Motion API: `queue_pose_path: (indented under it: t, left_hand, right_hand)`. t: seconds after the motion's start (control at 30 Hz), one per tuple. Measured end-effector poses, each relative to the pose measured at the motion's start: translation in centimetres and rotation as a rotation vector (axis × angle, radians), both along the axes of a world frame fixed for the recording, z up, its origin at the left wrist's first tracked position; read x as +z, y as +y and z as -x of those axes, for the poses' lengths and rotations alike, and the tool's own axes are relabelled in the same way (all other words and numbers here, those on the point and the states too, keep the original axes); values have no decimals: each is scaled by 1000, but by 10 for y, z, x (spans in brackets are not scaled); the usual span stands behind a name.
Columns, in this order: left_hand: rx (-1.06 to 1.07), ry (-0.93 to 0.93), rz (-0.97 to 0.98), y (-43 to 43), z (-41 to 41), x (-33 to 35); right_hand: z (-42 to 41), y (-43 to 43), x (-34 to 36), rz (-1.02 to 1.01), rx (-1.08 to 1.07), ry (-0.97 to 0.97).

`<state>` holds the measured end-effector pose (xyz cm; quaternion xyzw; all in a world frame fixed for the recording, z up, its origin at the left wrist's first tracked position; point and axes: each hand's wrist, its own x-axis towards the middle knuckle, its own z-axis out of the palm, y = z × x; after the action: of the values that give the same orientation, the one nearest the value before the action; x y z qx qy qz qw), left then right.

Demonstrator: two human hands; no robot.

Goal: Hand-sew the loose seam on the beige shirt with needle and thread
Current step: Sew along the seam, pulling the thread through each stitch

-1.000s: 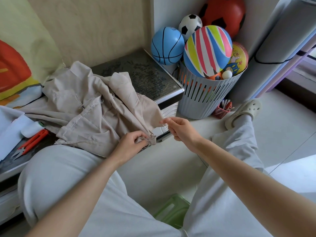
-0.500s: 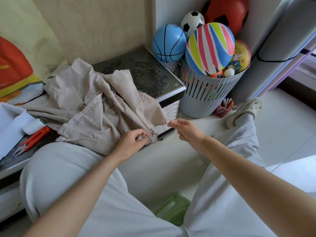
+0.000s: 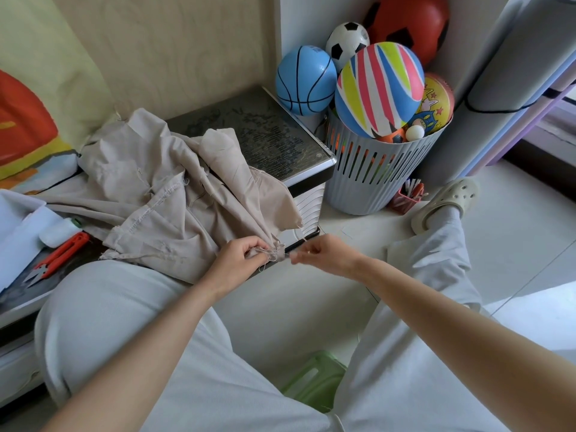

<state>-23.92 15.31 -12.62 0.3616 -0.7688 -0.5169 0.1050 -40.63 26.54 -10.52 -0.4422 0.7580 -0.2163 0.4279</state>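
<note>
The beige shirt (image 3: 174,201) lies crumpled on a low dark-topped table (image 3: 268,135) and over my left knee. My left hand (image 3: 240,260) pinches a bunched corner of the shirt at its frayed seam (image 3: 276,252). My right hand (image 3: 324,255) sits just right of that corner, fingers pinched together at the cloth's edge. A thin pale thread (image 3: 304,241) runs up past its fingertips. The needle itself is too small to make out. A white thread spool (image 3: 60,230) rests at the left of the table.
Orange-handled thread snips (image 3: 59,255) lie beside the spool, with white cloth (image 3: 15,232) at the far left. A grey slatted basket (image 3: 377,176) full of balls stands right of the table. A green stool (image 3: 314,380) sits between my legs on the white floor.
My right hand has moved down and left, back toward the shirt corner that my left hand keeps holding. The camera view has shifted slightly.
</note>
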Motion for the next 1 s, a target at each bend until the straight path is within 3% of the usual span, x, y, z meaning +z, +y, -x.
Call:
queue_pose_path:
  t: [0.1, 0.33, 0.47, 0.53, 0.63, 0.8, 0.9, 1.0]
  left_hand:
    - [3, -2, 6, -1, 0, -1]
    - [-20, -15, 58, -3, -2, -5]
    - [-17, -6, 45, -3, -2, -5]
    - [-16, -6, 44, -3, -2, -5]
    - [-24, 2, 32, -1, -1, -3]
    - [-27, 8, 27, -2, -2, -3]
    - [-16, 30, 7, -1, -2, -1]
    - [0, 60, -29, 1, -1, 1]
  right_hand:
    - [-3, 5, 2, 4, 17, -176]
    - [-1, 11, -9, 235, -508, -689]
    - [-1, 9, -7, 313, -606, -925]
    - [-3, 6, -8, 292, -586, -811]
    - [-7, 4, -11, 237, -501, -450]
    - [-15, 6, -15, 48, -129, -21]
    - [-17, 6, -13, 46, -35, -38]
    - [-14, 3, -7, 130, -142, -68]
